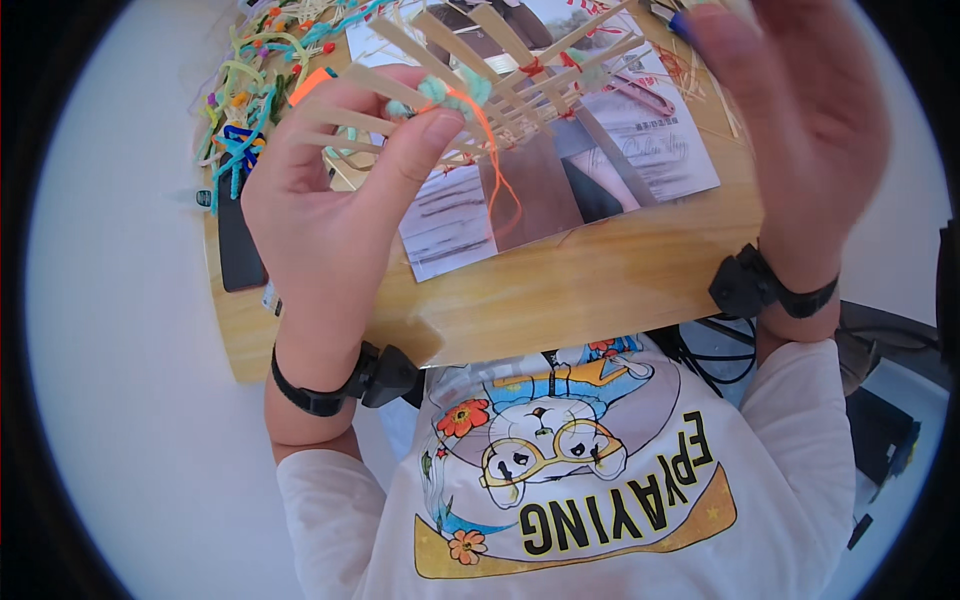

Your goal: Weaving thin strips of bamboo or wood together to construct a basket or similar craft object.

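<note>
Above the tan wooden bench point(600, 270), the raised right hand point(825, 130) is too blurred to tell its opening or hold, while the left hand point(325, 220) pinches between thumb and fingers a pale flat-strip lattice point(545, 97) trailing orange thread point(491, 146).

The person wears a white short-sleeved shirt point(770, 480), its chest covered by a large print point(560, 450) of a pale cartoon animal in round yellow-rimmed glasses, with orange-red flowers, teal-blue patches, a greyish-mauve backing, a mustard-yellow border dotted with small stars, and bold black lettering. Around the left wrist runs a black strap point(312, 400) carrying a chunky, angular black module point(388, 376), and the right wrist bears a matching black band point(808, 302) with a similar dark, faceted housing point(740, 282).
</note>
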Tool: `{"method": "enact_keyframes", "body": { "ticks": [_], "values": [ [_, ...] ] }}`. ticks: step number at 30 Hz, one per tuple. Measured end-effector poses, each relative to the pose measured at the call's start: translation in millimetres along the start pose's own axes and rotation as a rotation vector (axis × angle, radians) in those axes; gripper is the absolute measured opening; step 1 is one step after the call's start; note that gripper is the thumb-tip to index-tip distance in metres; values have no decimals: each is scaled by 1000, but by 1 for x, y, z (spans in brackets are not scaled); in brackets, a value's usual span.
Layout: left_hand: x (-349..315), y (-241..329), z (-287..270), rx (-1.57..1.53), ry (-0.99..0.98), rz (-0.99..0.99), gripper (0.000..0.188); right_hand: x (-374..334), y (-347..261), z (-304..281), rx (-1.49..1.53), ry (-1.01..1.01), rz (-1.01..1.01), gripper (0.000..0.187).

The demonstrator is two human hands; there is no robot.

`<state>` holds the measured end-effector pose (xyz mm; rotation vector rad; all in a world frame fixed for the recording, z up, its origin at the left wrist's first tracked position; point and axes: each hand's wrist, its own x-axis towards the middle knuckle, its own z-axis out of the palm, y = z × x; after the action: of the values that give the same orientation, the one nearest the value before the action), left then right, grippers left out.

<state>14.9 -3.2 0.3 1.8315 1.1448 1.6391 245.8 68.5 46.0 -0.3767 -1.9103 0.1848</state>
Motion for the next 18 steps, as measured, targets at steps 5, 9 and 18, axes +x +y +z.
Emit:
{"method": "enact_keyframes", "body": {
  "ticks": [5,9,18],
  "values": [
    [-2,11,-2,-55,-85,-286,27,-9,4,26,-238,-44,-99,36],
    [0,12,1,-89,-121,-388,33,-20,6,13,117,-372,388,29],
    [-3,8,0,-23,-6,-406,18,-14,-1,9,211,-453,540,10]
  ]
}}
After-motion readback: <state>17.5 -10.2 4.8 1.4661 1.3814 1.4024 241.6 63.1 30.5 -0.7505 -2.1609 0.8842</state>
